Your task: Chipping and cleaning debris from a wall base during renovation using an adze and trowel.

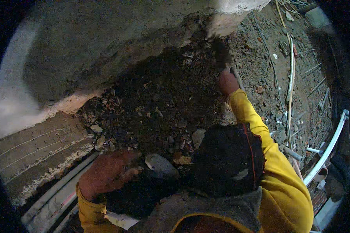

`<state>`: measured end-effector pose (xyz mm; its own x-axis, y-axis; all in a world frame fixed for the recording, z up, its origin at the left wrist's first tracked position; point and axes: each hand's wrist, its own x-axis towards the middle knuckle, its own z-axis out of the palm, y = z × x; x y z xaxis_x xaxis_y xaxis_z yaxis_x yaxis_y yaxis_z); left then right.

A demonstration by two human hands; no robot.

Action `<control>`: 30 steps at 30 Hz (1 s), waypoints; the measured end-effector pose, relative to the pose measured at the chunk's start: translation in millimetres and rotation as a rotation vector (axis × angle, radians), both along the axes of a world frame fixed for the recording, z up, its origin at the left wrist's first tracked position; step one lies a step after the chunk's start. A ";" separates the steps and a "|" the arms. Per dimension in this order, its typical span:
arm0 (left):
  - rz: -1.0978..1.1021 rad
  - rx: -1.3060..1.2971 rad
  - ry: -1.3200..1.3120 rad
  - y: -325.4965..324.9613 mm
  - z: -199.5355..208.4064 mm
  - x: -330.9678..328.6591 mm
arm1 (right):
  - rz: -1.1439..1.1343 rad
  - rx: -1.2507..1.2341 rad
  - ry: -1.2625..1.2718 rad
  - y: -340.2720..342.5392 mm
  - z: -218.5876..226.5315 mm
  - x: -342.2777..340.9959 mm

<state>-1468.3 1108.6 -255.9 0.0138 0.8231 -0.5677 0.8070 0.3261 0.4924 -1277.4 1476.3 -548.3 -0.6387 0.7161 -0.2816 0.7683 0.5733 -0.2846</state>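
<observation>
My right hand is closed round a trowel, reaching out over the rubble by the foot of the wall. The trowel's dark blade is blurred and points at the wall base. My left hand hangs low at the left by my dark-clothed leg, its fingers dim and partly in shadow, so I cannot make out a grip. Just right of it lies a rounded pale grey thing, possibly a shoe tip. Dark soil and broken stones fill the shaded ground between my hands.
A plastered wall runs along the far side, rough at its base. At the left are a concrete ledge and pipes. On the right lie a cable, a pale hose, a curved white pipe and thin metal rods.
</observation>
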 end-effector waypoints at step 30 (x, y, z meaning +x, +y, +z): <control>0.000 -0.108 -0.094 25.8 -1.2 -4.3 | 0.718 -0.315 0.043 -104.7 10.9 -10.1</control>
<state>-1472.6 1134.4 -257.1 0.0712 0.7572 -0.6493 0.7587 0.3814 0.5281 -1287.5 1371.6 -537.4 -0.9301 0.0146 -0.3670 0.2248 0.8128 -0.5375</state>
